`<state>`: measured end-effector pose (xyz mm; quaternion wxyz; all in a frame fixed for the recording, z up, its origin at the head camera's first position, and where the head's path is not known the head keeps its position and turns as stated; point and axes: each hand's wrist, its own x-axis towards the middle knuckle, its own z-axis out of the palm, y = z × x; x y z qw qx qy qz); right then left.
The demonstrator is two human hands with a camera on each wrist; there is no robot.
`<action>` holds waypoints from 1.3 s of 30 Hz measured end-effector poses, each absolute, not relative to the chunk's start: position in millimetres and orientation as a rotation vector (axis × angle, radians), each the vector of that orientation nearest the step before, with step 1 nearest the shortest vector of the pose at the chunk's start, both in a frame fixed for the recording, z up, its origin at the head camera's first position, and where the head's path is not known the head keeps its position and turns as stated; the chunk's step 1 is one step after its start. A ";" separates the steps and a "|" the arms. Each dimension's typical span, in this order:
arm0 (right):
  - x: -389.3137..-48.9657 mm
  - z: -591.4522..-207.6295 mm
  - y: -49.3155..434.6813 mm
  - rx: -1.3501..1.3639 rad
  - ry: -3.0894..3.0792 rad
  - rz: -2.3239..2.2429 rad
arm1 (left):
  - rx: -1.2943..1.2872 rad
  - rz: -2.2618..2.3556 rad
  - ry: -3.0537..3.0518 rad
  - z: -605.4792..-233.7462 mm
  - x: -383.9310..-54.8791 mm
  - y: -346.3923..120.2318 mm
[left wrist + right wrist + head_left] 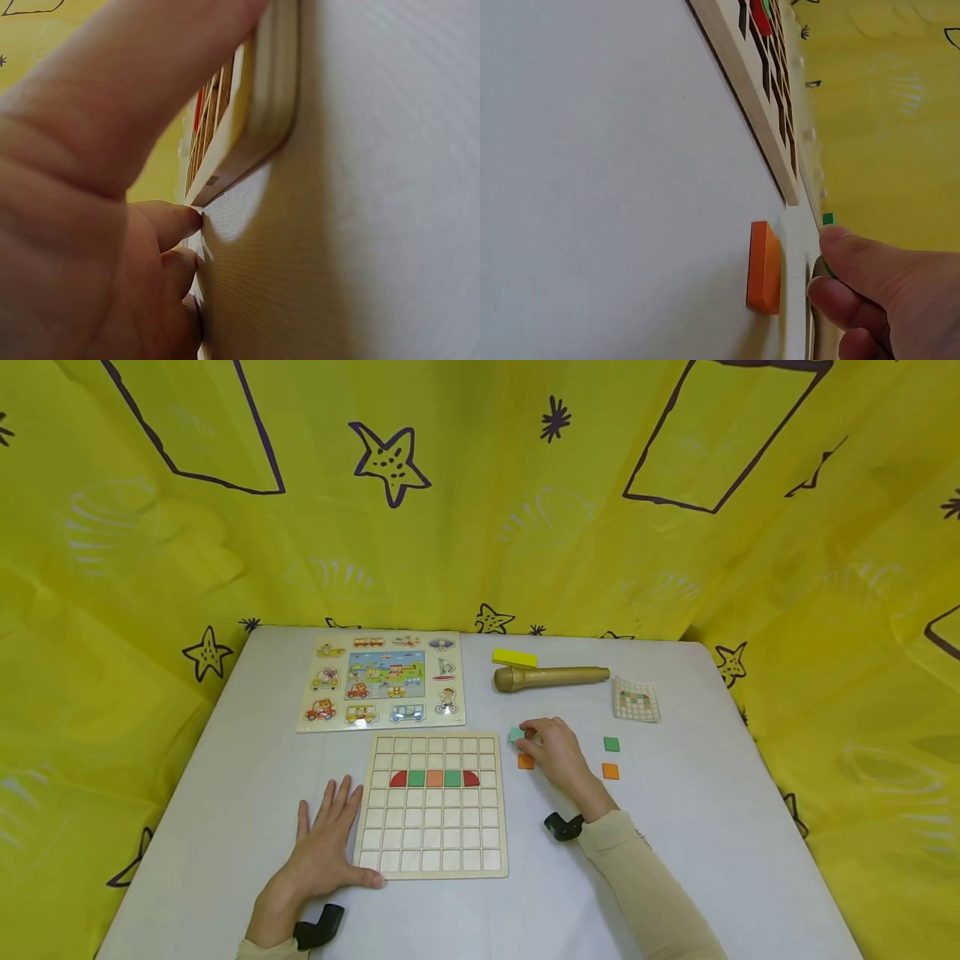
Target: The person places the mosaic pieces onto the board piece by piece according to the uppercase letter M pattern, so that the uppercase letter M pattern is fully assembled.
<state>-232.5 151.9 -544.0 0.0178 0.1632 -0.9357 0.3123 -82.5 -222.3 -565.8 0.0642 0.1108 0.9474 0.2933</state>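
Observation:
My right hand (558,756) pinches a small green square tile (516,734) between thumb and fingertips, just right of the wooden grid board (431,870). In the right wrist view only a corner of that tile (827,218) shows past the thumb. An orange tile (526,762) lies on the table beneath this hand. My left hand (322,852) lies spread at the board's left side, its thumb on the near left corner. Across one row of the board sit a red rounded piece (399,778), a green, an orange and a green square, and another red piece (470,778).
Right of the right hand lie a green tile (612,744) and an orange tile (611,771). A pattern card (636,700), a gold toy microphone (551,678) and a yellow block (515,657) are farther back. A vehicle picture puzzle (386,681) lies behind the board.

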 end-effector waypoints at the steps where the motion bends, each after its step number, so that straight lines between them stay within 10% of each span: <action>1: -231.4 -543.2 150.0 0.502 -2.906 0.981 | 0.335 0.887 2.860 -565.7 -82.4 -222.3; 39: -184.9 -530.7 45.7 0.906 -2.910 1.014 | 0.313 0.875 2.848 -563.7 -83.9 -220.8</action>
